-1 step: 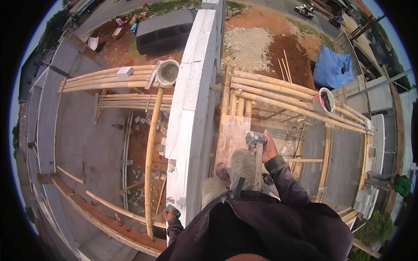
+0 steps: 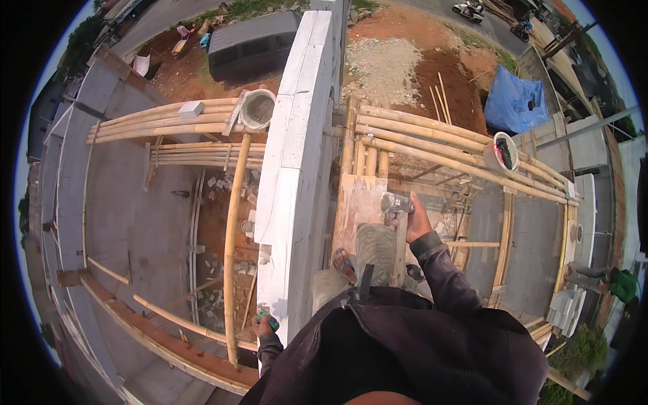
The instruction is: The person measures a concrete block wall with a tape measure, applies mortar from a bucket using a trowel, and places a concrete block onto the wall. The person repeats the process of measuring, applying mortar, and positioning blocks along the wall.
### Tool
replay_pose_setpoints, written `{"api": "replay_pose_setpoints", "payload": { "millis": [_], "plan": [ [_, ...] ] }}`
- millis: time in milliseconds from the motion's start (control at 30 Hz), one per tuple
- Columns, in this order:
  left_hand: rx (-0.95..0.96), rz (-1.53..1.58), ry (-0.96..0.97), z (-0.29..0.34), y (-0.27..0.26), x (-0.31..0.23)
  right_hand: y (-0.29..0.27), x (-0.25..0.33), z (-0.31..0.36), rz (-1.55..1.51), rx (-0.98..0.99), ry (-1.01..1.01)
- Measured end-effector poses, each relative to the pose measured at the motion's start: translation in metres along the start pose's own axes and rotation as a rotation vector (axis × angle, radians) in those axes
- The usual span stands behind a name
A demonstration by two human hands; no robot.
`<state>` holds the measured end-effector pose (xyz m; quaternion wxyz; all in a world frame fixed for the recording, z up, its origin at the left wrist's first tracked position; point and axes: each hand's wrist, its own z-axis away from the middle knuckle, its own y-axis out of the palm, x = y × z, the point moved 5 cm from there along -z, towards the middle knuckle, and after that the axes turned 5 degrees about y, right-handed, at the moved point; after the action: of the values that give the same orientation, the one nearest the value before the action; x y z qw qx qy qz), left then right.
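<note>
My right hand (image 2: 418,221) is closed around a mallet (image 2: 397,202) near its dark, dusty cylindrical head, the wooden handle pointing down toward my legs. In my left hand (image 2: 262,325) is a small green and black object (image 2: 271,322), perhaps a tape measure, held against the top of a white block wall (image 2: 278,202). The wall runs away from me, with a chipped step in its top near my left hand. My feet stand on a mortar-stained board (image 2: 361,196) to the right of the wall.
Bamboo poles (image 2: 425,138) form scaffolding on both sides, with drops below. A mortar bucket (image 2: 258,109) stands left of the wall; another bucket (image 2: 503,154) is at right. A white block (image 2: 191,109) lies on the left poles. A person in green (image 2: 622,285) is at far right.
The view has shifted slightly. Both hands keep their holds, and the mallet stays in nearly the same place.
</note>
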<state>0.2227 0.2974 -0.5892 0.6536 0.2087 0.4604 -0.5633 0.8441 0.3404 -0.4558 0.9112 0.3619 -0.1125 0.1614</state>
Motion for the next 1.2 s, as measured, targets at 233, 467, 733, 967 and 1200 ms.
{"api": "replay_pose_setpoints", "payload": {
  "millis": [233, 467, 733, 967, 1200],
  "plan": [
    [0.113, 0.045, 0.121, -0.064, 0.145, -0.095, 0.038, 0.118, -0.069, -0.03, 0.009, -0.139],
    [0.178, -0.19, 0.221, -0.083, 0.319, -0.195, 0.118, 0.255, -0.181, -0.033, 0.061, -0.164],
    [0.353, -0.839, 0.415, -0.129, 0.506, -0.295, 0.197, 0.377, -0.387, 0.07, 0.246, -0.106],
    [0.397, -1.096, 0.258, -0.201, 0.607, -0.327, 0.193, 0.381, -0.541, 0.029, 0.218, -0.187],
    [0.471, -1.237, 0.134, -0.213, 0.631, -0.296, 0.171, 0.344, -0.627, 0.275, 0.065, -0.207]
  ]
}}
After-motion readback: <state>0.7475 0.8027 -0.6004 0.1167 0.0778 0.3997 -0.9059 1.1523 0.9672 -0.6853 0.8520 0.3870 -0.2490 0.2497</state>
